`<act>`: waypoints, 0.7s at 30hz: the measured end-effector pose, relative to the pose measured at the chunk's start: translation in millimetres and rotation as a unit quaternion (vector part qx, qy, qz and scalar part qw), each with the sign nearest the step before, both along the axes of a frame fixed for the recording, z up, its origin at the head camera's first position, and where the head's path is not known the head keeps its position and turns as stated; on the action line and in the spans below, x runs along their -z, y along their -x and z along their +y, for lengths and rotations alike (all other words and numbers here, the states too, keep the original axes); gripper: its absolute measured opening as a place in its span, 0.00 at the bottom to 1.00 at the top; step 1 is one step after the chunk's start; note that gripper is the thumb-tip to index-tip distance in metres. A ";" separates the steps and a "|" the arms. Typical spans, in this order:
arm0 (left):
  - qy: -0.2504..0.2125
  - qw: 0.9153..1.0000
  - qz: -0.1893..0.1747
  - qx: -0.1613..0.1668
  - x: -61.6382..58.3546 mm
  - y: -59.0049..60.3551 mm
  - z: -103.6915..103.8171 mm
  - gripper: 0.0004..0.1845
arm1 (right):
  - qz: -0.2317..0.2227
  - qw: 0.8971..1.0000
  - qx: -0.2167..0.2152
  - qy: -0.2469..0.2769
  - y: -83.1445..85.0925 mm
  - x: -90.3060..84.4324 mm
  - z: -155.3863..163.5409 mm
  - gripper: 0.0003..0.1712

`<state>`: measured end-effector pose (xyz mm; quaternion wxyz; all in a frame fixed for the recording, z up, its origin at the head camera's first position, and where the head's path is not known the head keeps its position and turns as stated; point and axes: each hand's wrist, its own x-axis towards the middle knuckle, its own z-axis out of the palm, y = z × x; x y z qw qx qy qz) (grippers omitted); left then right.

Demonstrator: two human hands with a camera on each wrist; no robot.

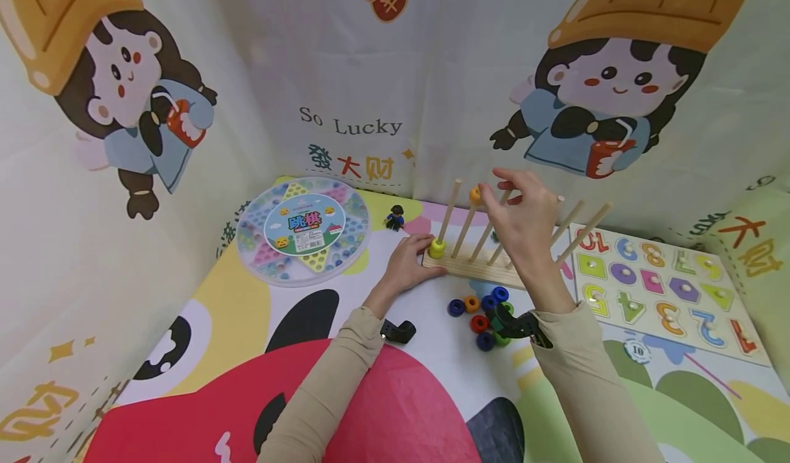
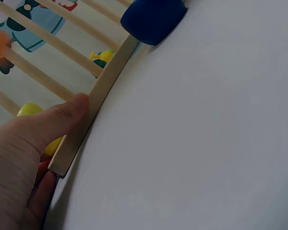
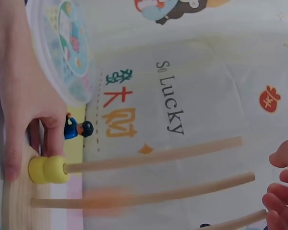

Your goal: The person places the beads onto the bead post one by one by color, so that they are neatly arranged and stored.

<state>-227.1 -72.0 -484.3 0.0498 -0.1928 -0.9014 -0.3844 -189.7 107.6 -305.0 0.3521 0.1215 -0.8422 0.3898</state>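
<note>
So my right hand [image 1: 521, 219] hangs with loose fingers over the peg tops, holding nothing; an orange ring [image 1: 474, 194] blurs on the second peg. My left hand [image 1: 407, 265] presses flat on the wooden base [image 1: 475, 271] at its left end. I judge two yellow rings [image 3: 49, 169] are done; the loose rings [image 1: 484, 312] at the base's near edge remain.

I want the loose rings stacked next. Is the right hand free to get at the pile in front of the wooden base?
Probably yes: the right hand holds nothing, and the loose rings lie uncovered beneath its wrist, before the wooden base.
</note>
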 end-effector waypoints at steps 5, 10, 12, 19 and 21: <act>0.000 1.000 0.000 0.001 -0.3 -0.3 -0.1 0.42 | 0.017 1.000 -0.014 0.003 -5.5 1.5 4.9 0.15; -0.013 1.000 0.009 0.003 -0.9 1.6 -0.9 0.42 | 0.018 0.999 -0.033 0.003 -14.7 10.9 14.0 0.13; -0.016 1.000 0.013 0.002 -0.1 2.3 -1.2 0.42 | 0.003 0.999 -0.040 0.003 -18.6 18.3 18.5 0.12; -0.016 1.000 0.008 0.003 2.9 2.9 -0.1 0.42 | -0.101 0.992 -0.075 0.000 -30.7 62.7 37.1 0.12; -0.018 1.000 0.004 0.004 3.0 2.6 0.5 0.42 | -0.139 0.986 -0.092 -0.004 -34.5 77.6 42.2 0.12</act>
